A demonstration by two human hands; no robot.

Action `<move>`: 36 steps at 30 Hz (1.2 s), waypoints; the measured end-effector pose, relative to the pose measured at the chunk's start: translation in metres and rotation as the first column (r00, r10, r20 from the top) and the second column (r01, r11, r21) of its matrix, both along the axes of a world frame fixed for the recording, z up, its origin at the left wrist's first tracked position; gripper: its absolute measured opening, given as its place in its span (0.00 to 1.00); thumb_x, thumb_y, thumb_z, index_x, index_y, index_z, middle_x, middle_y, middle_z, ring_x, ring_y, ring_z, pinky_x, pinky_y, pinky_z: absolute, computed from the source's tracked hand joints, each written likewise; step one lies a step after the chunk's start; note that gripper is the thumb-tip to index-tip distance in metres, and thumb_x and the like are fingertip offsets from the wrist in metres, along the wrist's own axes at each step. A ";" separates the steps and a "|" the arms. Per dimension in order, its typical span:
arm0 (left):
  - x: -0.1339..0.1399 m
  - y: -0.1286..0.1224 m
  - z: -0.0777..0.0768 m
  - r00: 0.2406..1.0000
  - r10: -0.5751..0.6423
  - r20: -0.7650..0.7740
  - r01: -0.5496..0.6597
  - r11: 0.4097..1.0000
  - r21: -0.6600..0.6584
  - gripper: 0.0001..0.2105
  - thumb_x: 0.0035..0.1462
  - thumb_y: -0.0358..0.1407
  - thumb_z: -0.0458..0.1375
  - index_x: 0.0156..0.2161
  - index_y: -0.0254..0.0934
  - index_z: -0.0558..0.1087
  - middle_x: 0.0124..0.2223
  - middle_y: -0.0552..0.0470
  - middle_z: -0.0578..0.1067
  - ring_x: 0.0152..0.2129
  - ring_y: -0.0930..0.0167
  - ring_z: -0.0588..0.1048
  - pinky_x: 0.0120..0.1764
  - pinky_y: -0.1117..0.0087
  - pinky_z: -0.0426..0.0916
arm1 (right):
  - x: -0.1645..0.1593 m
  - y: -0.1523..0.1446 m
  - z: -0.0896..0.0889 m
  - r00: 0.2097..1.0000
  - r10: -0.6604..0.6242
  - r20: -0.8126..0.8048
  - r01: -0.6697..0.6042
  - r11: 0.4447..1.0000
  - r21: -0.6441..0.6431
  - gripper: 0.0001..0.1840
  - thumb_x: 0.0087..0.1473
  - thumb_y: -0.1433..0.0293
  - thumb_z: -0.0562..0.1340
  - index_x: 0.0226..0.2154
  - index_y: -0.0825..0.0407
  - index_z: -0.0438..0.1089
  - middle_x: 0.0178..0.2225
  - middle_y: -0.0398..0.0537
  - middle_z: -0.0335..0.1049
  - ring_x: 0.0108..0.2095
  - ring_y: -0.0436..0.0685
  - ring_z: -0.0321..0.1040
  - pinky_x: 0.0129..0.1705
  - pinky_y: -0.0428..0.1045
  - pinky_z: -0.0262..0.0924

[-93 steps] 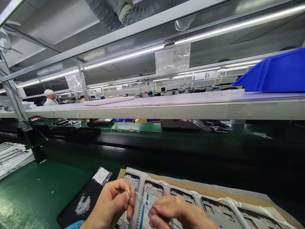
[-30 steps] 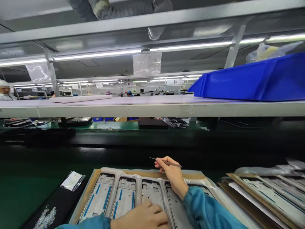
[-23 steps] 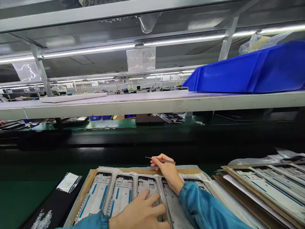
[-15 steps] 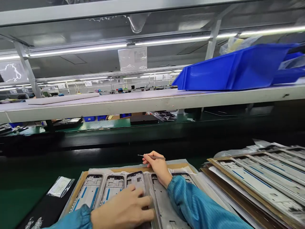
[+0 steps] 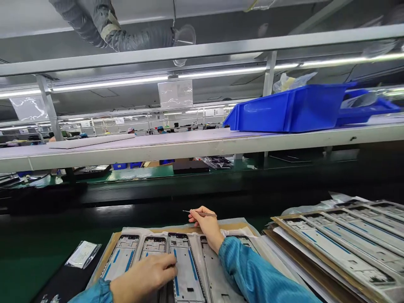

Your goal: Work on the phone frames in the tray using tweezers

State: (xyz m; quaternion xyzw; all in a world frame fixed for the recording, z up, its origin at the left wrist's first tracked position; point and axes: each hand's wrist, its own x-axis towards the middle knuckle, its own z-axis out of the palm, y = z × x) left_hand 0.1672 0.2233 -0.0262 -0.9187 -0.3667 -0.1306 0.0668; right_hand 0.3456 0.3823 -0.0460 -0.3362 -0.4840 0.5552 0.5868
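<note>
My left hand point(image 5: 147, 273) has its fingers bent together against the left edge of a phone frame point(image 5: 187, 269), the third from the left in a lined tray point(image 5: 151, 230). This grey metal frame has blue strips along both sides and a dark top end. Above the tray, my right hand point(image 5: 205, 223) pinches a thin pen-like tool point(image 5: 206, 214); its slim metal tip points left. Another phone frame point(image 5: 121, 256) with blue strips lies at the far left of the tray. A plain grey frame point(image 5: 217, 273), without visible blue strips, is partly covered by my right forearm.
On the right, a stack of trays point(image 5: 276, 220) carries several more phone frames. A small labelled plastic bag point(image 5: 82, 253) rests on a black sheet point(image 5: 59, 275) at left. A blue bin point(image 5: 284, 109) stands on the shelf point(image 5: 158, 152) across the front.
My left hand has moved left off the third phone frame to its edge, uncovering its blue strips. The right hand keeps the tool above the tray. The view has tilted upward.
</note>
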 end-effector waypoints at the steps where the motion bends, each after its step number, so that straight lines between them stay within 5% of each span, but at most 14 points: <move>1: 0.001 0.000 0.001 0.997 0.053 0.051 -0.045 0.990 -0.136 0.15 0.56 0.18 0.47 0.38 0.36 0.72 0.41 0.46 0.75 0.33 0.67 0.74 0.34 0.72 0.66 | 0.000 0.000 0.000 1.000 -0.002 0.003 0.002 1.000 0.003 0.31 0.24 0.46 0.76 0.19 0.54 0.69 0.20 0.50 0.74 0.21 0.53 0.70 0.19 0.43 0.58; 4: -0.002 0.002 0.013 0.949 0.253 0.189 -0.153 0.892 -0.425 0.17 0.54 0.19 0.48 0.39 0.39 0.73 0.47 0.48 0.75 0.44 0.67 0.74 0.48 0.70 0.67 | 0.000 -0.001 -0.001 1.000 0.001 0.013 -0.001 1.000 0.006 0.31 0.23 0.46 0.76 0.18 0.54 0.69 0.20 0.51 0.74 0.22 0.54 0.71 0.19 0.43 0.57; 7: -0.002 0.007 0.020 0.876 0.428 0.222 -0.292 0.837 -0.464 0.15 0.63 0.31 0.48 0.52 0.34 0.68 0.56 0.38 0.69 0.54 0.60 0.68 0.58 0.57 0.61 | 0.000 0.000 -0.002 0.999 0.017 0.033 -0.017 1.000 0.006 0.32 0.23 0.46 0.76 0.19 0.54 0.69 0.21 0.51 0.75 0.22 0.55 0.71 0.18 0.44 0.57; 9: 0.003 0.012 0.016 0.832 0.515 0.206 -0.364 0.787 -0.498 0.24 0.63 0.39 0.52 0.60 0.29 0.61 0.63 0.30 0.62 0.60 0.53 0.61 0.62 0.49 0.55 | 0.001 0.000 -0.002 0.998 0.029 0.056 -0.029 1.000 0.003 0.32 0.23 0.46 0.76 0.19 0.54 0.69 0.22 0.51 0.75 0.23 0.55 0.71 0.19 0.44 0.57; 13: 0.015 0.016 0.006 0.816 0.559 0.148 -0.398 0.728 -0.559 0.30 0.58 0.42 0.57 0.63 0.30 0.61 0.69 0.32 0.50 0.66 0.49 0.49 0.65 0.48 0.49 | 0.002 0.001 -0.003 0.993 0.050 0.104 -0.050 0.999 -0.002 0.31 0.24 0.45 0.75 0.19 0.54 0.70 0.22 0.51 0.75 0.24 0.55 0.71 0.20 0.45 0.58; 21: 0.014 0.031 0.001 0.795 0.563 0.228 -0.419 0.780 -0.464 0.19 0.59 0.40 0.55 0.54 0.37 0.66 0.56 0.42 0.67 0.54 0.57 0.64 0.59 0.54 0.59 | 0.006 -0.007 0.011 0.953 0.202 0.225 -0.207 0.978 0.002 0.29 0.28 0.47 0.75 0.20 0.53 0.68 0.22 0.49 0.75 0.23 0.55 0.71 0.20 0.45 0.58; 27: 0.010 0.032 -0.010 0.787 0.548 0.283 -0.379 0.792 -0.479 0.18 0.56 0.36 0.58 0.51 0.36 0.67 0.54 0.44 0.67 0.54 0.59 0.63 0.60 0.56 0.56 | 0.022 -0.027 0.003 0.856 0.384 0.345 -0.393 0.918 -0.046 0.29 0.35 0.47 0.73 0.21 0.52 0.64 0.23 0.48 0.75 0.22 0.54 0.71 0.20 0.45 0.56; 36: 0.009 0.035 -0.011 0.792 0.534 0.295 -0.348 0.792 -0.501 0.20 0.56 0.36 0.58 0.54 0.37 0.66 0.57 0.44 0.66 0.57 0.59 0.61 0.63 0.54 0.52 | 0.024 -0.026 -0.005 0.791 0.450 0.414 -0.464 0.883 -0.074 0.25 0.41 0.51 0.72 0.22 0.52 0.65 0.24 0.46 0.74 0.25 0.53 0.72 0.27 0.47 0.62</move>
